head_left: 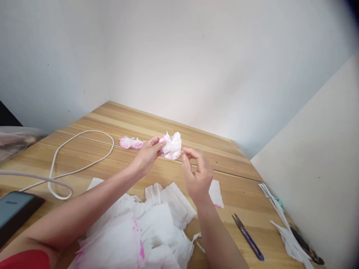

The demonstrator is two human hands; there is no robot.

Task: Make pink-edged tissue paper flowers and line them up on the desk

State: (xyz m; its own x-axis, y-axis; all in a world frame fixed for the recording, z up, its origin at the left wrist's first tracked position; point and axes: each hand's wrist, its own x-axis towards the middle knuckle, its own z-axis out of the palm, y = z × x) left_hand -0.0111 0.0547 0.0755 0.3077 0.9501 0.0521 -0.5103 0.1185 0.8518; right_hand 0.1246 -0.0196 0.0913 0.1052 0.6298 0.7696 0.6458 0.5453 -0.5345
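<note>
My left hand [148, 153] pinches a small white tissue flower with pink edges [171, 145], held up above the wooden table [112, 123]. My right hand [196, 172] hovers just right of the flower, its fingers curled and its fingertips near the petals. I cannot tell whether they touch the paper. A second pink-and-white tissue flower [130, 142] lies on the table behind my left hand.
A heap of white tissue sheets with pink marks [146, 228] lies below my arms. Purple thread snips [248, 236] and white paper strips [280, 220] lie to the right. A white cable [84, 149] loops at the left, beside a dark phone [14, 211]. White walls close the corner.
</note>
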